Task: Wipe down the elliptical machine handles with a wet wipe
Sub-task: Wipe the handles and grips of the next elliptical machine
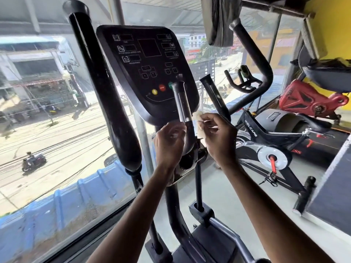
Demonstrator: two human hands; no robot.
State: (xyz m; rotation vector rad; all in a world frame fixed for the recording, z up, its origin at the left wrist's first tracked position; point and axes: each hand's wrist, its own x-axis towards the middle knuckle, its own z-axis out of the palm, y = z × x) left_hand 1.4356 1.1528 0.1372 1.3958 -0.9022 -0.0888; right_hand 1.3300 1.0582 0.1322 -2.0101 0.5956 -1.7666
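The black elliptical stands in front of me with its console at the centre. Two short fixed handles rise below the console: the left one and the right one. My right hand is shut on a white wet wipe, pressed against the right side of the left short handle near its base. My left hand is blurred, just left of that handle's base, fingers curled; it seems to hold nothing. A long moving handle stands on the left, another on the right.
A large window runs along the left, overlooking a street. A black exercise bike stands close on the right, a red machine behind it. A dark box edge sits at the right. The elliptical's pedal arm lies below.
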